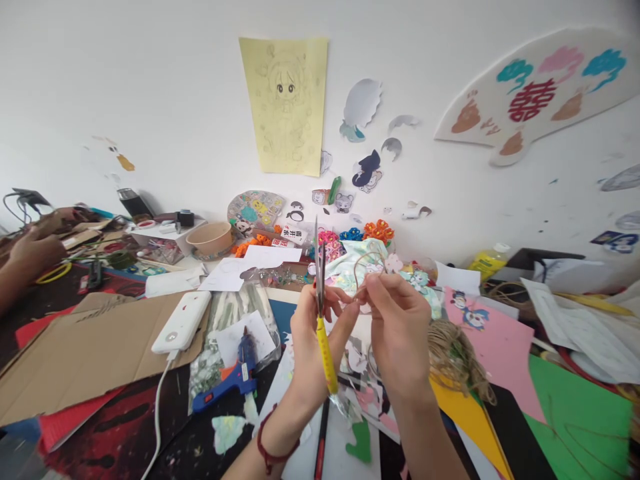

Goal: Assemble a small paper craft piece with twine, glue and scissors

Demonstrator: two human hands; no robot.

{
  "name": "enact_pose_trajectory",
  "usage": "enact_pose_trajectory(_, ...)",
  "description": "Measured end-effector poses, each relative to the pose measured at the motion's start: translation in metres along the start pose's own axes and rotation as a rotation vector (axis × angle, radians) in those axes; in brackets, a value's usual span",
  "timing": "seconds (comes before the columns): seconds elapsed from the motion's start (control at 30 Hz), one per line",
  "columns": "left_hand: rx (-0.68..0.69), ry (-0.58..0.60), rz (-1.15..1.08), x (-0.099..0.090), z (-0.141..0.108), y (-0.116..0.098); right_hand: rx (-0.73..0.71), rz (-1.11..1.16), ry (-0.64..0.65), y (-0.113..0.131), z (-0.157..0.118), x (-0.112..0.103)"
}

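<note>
My left hand [307, 353] is closed, with a pair of scissors [327, 357] resting in it. The yellow handles point down toward me and the metal blades stick up. Its thumb and fingertips meet the right hand's fingers at a thin brown twine [356, 268]. In a pinch, my right hand [403, 327] grips the same twine, which curves up in a loop above the fingers. Where the twine ends is hidden by my fingertips. A bundle of brown jute twine [457, 353] lies just right of my right wrist.
A blue glue gun [240, 373] and a white power bank [183, 322] with a cable lie left, beside flat cardboard [105, 347]. Pink paper [505, 340] and green paper [585, 413] lie right. Another person's hand [40, 257] is at far left. A wall stands behind.
</note>
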State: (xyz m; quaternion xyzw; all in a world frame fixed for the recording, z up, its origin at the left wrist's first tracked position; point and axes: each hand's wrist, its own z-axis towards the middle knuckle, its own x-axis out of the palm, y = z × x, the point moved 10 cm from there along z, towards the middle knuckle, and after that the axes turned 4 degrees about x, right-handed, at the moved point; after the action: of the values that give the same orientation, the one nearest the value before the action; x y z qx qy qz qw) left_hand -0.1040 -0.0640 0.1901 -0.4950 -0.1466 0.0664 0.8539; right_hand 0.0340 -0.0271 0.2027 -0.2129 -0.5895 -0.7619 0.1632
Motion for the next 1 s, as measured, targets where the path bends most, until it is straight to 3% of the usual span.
enact_pose_trajectory(0.17,-0.047,0.055,0.000,-0.002,0.004,0.003,-0.093,-0.125,-0.063,0.011,0.006,-0.011)
enact_pose_trajectory(0.4,0.072,0.206,0.336,-0.007,-0.011,0.004,-0.168,-0.104,-0.144,0.024,0.006,-0.023)
enact_pose_trajectory(0.5,0.067,0.233,0.431,-0.006,-0.022,0.017,-0.151,-0.067,-0.178,0.021,0.003,-0.026)
enact_pose_trajectory(0.63,0.086,0.180,0.503,-0.003,-0.031,0.026,-0.104,-0.044,-0.206,0.014,0.000,-0.028)
enact_pose_trajectory(1.0,0.081,0.143,0.569,0.001,-0.034,0.028,0.157,0.168,-0.070,-0.013,-0.006,-0.009)
